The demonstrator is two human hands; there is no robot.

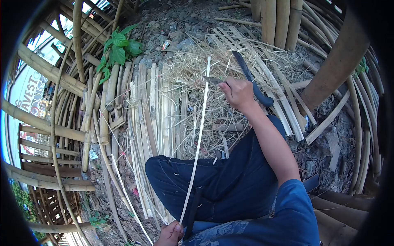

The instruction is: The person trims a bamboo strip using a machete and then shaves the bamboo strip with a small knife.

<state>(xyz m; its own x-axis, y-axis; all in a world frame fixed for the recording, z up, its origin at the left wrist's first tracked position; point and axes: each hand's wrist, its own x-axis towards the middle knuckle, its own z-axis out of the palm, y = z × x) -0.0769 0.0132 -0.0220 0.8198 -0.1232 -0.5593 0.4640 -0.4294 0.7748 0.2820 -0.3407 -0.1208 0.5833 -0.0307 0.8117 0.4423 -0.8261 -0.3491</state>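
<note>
A long, pale bamboo strip point(200, 127) runs from my lap up over the shavings. My left hand point(169, 234) is closed around its lower end, at the bottom of the view. My right hand point(239, 93) grips a knife point(214, 80), its handle hidden by the fingers. The blade points left and crosses the strip near its upper end. Just right of this hand lies a machete point(243, 67) with a dark curved blade and handle. A long dark object point(193, 213) rests across my lap beside the left hand.
Curly bamboo shavings point(191, 67) cover the ground ahead. Split bamboo slats point(158, 110) lie left of my knees, more point(275, 86) to the right. A thick bamboo post point(334, 61) rises at right; a bamboo pole frame point(53, 74) stands at left, near a leafy plant point(119, 47).
</note>
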